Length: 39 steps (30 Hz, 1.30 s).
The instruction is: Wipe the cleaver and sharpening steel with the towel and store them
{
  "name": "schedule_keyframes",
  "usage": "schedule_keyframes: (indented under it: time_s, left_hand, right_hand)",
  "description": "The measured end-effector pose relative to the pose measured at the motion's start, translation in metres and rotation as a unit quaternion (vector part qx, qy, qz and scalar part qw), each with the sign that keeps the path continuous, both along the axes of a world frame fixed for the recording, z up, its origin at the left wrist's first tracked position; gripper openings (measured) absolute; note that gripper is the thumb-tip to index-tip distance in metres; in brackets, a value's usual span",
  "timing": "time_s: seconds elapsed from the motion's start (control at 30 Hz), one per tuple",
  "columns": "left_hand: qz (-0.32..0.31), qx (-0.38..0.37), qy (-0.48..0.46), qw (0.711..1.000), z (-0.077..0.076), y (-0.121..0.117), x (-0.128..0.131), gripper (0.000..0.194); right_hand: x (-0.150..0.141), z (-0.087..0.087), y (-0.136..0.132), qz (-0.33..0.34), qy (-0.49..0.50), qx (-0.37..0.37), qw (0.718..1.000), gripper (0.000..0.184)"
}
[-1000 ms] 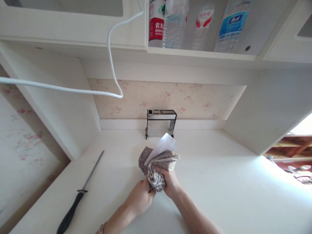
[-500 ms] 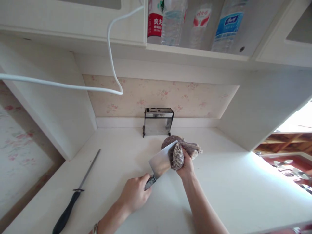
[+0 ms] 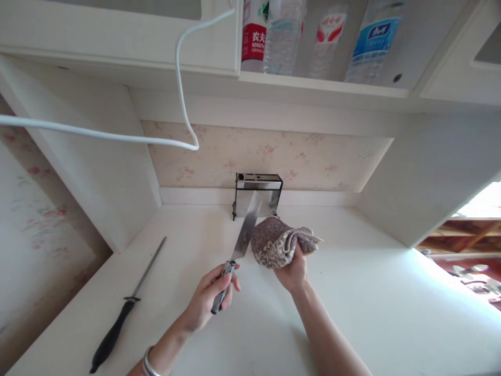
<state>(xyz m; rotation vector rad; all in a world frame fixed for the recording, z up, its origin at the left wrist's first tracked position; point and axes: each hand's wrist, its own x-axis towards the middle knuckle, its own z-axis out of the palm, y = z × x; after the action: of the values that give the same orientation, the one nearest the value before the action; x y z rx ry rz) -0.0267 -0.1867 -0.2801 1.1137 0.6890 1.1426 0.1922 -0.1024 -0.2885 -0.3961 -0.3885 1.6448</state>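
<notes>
My left hand [image 3: 209, 296] is closed around the metal handle of a cleaver [image 3: 245, 231], whose blade points up and away toward the back wall. My right hand [image 3: 291, 270] grips a bunched brown patterned cloth [image 3: 278, 242] just to the right of the blade, close to it; I cannot tell if they touch. Both hands are held over the white countertop [image 3: 352, 292]. Behind the blade tip a shiny metal knife holder [image 3: 268, 193] stands against the wall.
A honing steel with a black handle [image 3: 124, 312] lies on the counter at the left. A white cable [image 3: 117, 137] hangs across the upper left. Several plastic bottles [image 3: 313, 36] stand on the shelf above. A side panel closes the counter at the right.
The cloth has come off the blade and sits to its right. My left hand has turned the cleaver so its blade stands edge-on, pointing toward the knife holder.
</notes>
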Motion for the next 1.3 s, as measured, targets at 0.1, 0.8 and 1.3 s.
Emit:
schedule_keyframes:
  time_s: [0.1, 0.8, 1.3]
  left_hand:
    - [-0.047, -0.052, -0.111, 0.991, -0.004, 0.001, 0.000, 0.026]
    - [-0.121, -0.162, -0.099, 0.974, -0.007, 0.007, 0.007, 0.024]
    - [-0.202, -0.225, 0.042, 0.952, 0.001, 0.001, 0.007, 0.033]
  right_hand:
    - [-0.014, -0.005, -0.012, 0.069, -0.047, -0.013, 0.996, 0.032]
    - [-0.033, -0.005, -0.024, 0.009, -0.210, -0.026, 0.977, 0.047]
    - [0.000, -0.009, 0.005, -0.042, -0.085, -0.142, 0.985, 0.031]
